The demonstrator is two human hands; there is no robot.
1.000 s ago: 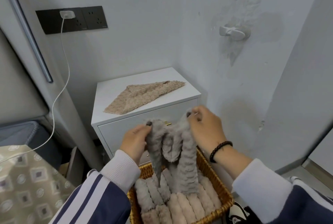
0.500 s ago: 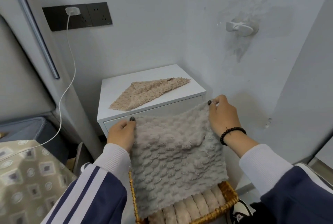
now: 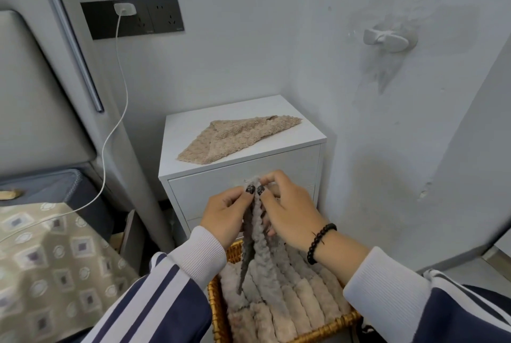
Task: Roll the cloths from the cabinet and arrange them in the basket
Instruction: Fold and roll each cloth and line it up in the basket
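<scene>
Both hands meet in front of the white cabinet (image 3: 243, 168), pinching the top edge of a grey cloth (image 3: 258, 237) folded lengthwise and hanging down into the wicker basket (image 3: 218, 304) at 6 o'clock. The left hand (image 3: 225, 215) grasps the fold with thumb and fingertips; the right hand (image 3: 287, 210), a dark bead bracelet (image 3: 319, 243) on its wrist, grips the same edge from 3 o'clock. Rolled cloths (image 3: 290, 306) line the basket. A beige cloth (image 3: 235, 136) lies crumpled on the cabinet top at 12 o'clock.

text: none legible | labels: none | numbers: none | signs: none
</scene>
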